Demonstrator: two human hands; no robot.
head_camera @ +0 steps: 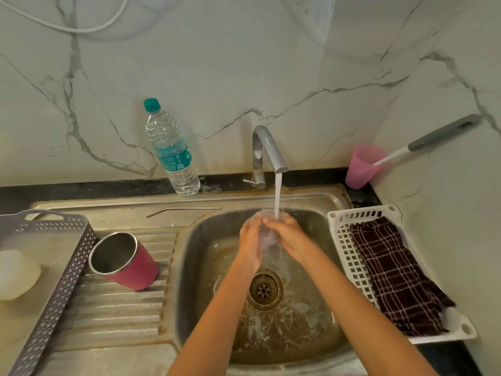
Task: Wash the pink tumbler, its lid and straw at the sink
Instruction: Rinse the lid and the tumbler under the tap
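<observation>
Draining board [122, 316] and sink [189, 267]: one stainless steel unit. The ribbed board is on my left, and the rounded basin on my right has a round drain [264, 290] in its stained, wet floor.
Tray [54, 280]: grey plastic with perforated walls, at the board's left edge. A pale rounded lump [16, 275] lies in it; I cannot tell what it is.
Basket [349, 256]: white slotted plastic, just right of the basin, holding a dark checked cloth [393, 272].
Bottle [173, 153]: clear ridged plastic with a teal cap and label, upright by the marble-look wall behind the board.
Tumbler [127, 263]: pink outside, bare steel inside. It stands mouth up with nothing in it, on the board between tray and basin.
Left hand [250, 240]: over the basin under the stream, fingers curled round the lid from the left.
Right hand [288, 237]: opposite, fingers curled round the lid from the right, my fingertips meeting on top.
Tap [267, 147]: grey arched spout, with water [277, 196] running straight down onto my hands.
Cup [363, 166]: pink translucent plastic in the back right corner. A brush [433, 139] with a white shaft and grey handle leans out of it.
Straw [184, 210]: thin steel, bent near one end, lying flat on the ledge behind the basin, apart from the tumbler.
Lid [267, 234]: clear, blurred by water, gripped between both my hands.
</observation>
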